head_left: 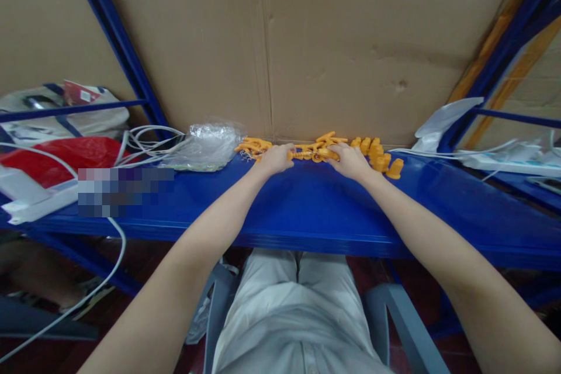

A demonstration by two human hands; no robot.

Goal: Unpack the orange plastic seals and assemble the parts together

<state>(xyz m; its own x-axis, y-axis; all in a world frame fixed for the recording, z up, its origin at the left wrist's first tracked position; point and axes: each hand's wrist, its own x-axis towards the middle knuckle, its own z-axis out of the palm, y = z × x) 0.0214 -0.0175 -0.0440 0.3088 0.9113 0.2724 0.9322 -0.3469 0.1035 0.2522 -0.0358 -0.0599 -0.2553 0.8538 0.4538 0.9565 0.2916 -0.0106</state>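
At the back of the blue table, my left hand (pixel 279 158) is curled against an orange plastic part (pixel 302 155), its thumb and fingers closing on the near end. My right hand (pixel 349 159) grips a rounded orange plastic part (pixel 328 154) a little to the right. Whether the two parts are joined is too small to make out. Behind the hands lie more orange branched pieces (pixel 326 139). Left of my left hand sits another orange pile (pixel 254 145), with small thin silvery bits (pixel 248 155) beside it. Several orange cup-like pieces (pixel 379 159) stand right of my right hand.
Clear plastic bags (pixel 210 146) lie left of the pieces. White cables (pixel 151 135), a red bag (pixel 65 155) and a white power strip (pixel 41 193) crowd the left. Cardboard (pixel 272 47) rises behind the blue table (pixel 315 210). A blue post (pixel 118 41) stands left.
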